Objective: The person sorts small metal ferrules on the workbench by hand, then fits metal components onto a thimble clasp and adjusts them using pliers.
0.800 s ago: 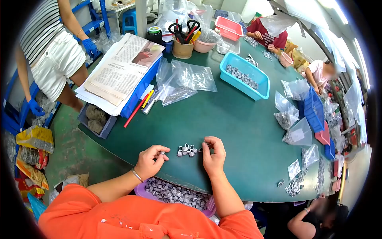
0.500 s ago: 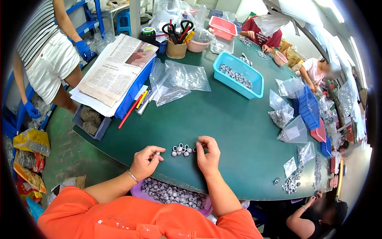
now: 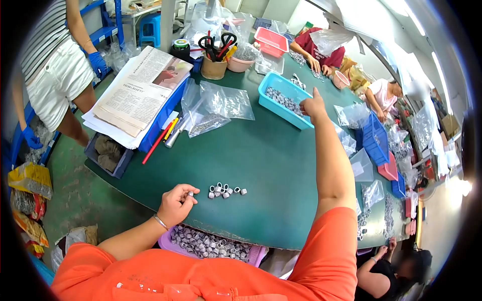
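Note:
A small grey metal ring (image 3: 191, 193) is pinched between the thumb and finger of my left hand (image 3: 175, 204), above the table's near edge. Just right of it, a loose group of similar metal rings (image 3: 219, 190) lies on the green tabletop. My right hand (image 3: 312, 106) is stretched far forward to the near right rim of the light blue basin (image 3: 266, 97). Its fingers are curled, and whatever they hold is hidden. Grey metal pieces (image 3: 283, 100) cover the basin's floor. Below the table edge, a purple basket (image 3: 167, 243) holds many more rings.
A newspaper (image 3: 138, 95) lies on a blue box at left, beside pens and clear plastic bags (image 3: 226, 100). A cup (image 3: 213, 69) holds scissors. Blue bins (image 3: 376, 138) and bagged parts line the right side. Several other people are around the table.
My right hand has gone from the ring group forward to the blue basin. The left hand still pinches a ring. The view has shifted slightly, and the rings on the table are differently spread.

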A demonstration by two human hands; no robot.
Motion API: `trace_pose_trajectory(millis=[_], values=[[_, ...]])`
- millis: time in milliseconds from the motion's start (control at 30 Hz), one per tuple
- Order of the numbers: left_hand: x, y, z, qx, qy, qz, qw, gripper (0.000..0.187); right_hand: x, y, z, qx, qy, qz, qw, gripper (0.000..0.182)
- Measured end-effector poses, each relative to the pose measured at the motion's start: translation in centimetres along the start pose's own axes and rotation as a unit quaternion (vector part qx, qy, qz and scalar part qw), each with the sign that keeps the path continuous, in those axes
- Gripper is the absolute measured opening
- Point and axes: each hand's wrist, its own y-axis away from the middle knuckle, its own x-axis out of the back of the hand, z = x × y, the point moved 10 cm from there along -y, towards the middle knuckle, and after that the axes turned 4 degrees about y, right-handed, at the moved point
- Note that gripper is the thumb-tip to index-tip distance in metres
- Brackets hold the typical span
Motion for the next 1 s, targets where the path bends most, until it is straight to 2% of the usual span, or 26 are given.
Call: trace_pose_trajectory(millis=[233, 300, 367, 400, 433, 500, 567, 633, 700, 767, 867, 1000], values=[[-0.3, 0.1, -0.1, -0.007, 0.001, -0.006, 1.0, 0.014, -0.1, 1.4, -0.5, -0.023, 0.0, -0.039, 0.999, 0.084], [0.0, 0.3, -0.1, -0.007, 0.005, 0.001, 1.0, 0.014, -0.7, 2.0, -0.4, -0.023, 0.001, -0.043, 0.999, 0.07], [-0.2, 0.1, 0.2, -0.009, -0.014, -0.015, 1.0, 0.015, -3.3, 3.5, -0.4, 0.001, -0.01, -0.097, 0.995, 0.048], [-0.1, 0.0, 0.3, -0.009, -0.015, -0.014, 1.0, 0.015, -4.7, 5.1, -1.3, 0.057, -0.013, -0.123, 0.991, 0.028], [-0.3, 0.1, 0.2, -0.004, -0.023, -0.02, 1.0, 0.015, -6.5, 6.2, -1.4, 0.129, 0.036, -0.153, 0.979, 0.021], [-0.4, 0.1, 0.2, 0.004, -0.032, -0.027, 0.999, 0.017, -9.1, 11.5, -2.3, 0.176, 0.023, -0.198, 0.964, 0.022], [-0.3, 0.1, 0.7, -0.015, -0.045, -0.022, 0.999, 0.018, -11.2, 16.9, -2.0, 0.125, -0.06, -0.273, 0.952, 0.015], [-0.3, 0.0, 0.6, -0.019, -0.066, -0.033, 0.997, 0.019, -12.3, 20.8, -1.3, 0.1, -0.174, -0.29, 0.936, 0.019], [-0.2, -0.1, 0.7, -0.026, -0.047, -0.017, 0.998, 0.018, -13.0, 23.9, -0.9, 0.087, -0.34, -0.291, 0.89, 0.031], [-0.2, -0.1, 0.8, -0.027, -0.05, -0.018, 0.998, 0.016, -12.7, 26.2, -1.1, 0.102, -0.388, -0.274, 0.874, 0.04], [-0.3, 0.1, 0.1, -0.001, -0.041, -0.032, 0.999, 0.016, -12.2, 28.3, -0.9, 0.095, -0.413, -0.258, 0.868, 0.041], [-0.5, -0.1, 0.2, -0.011, -0.034, -0.029, 0.999, 0.017, -11.7, 29.3, -0.5, 0.09, -0.422, -0.247, 0.868, 0.041]])
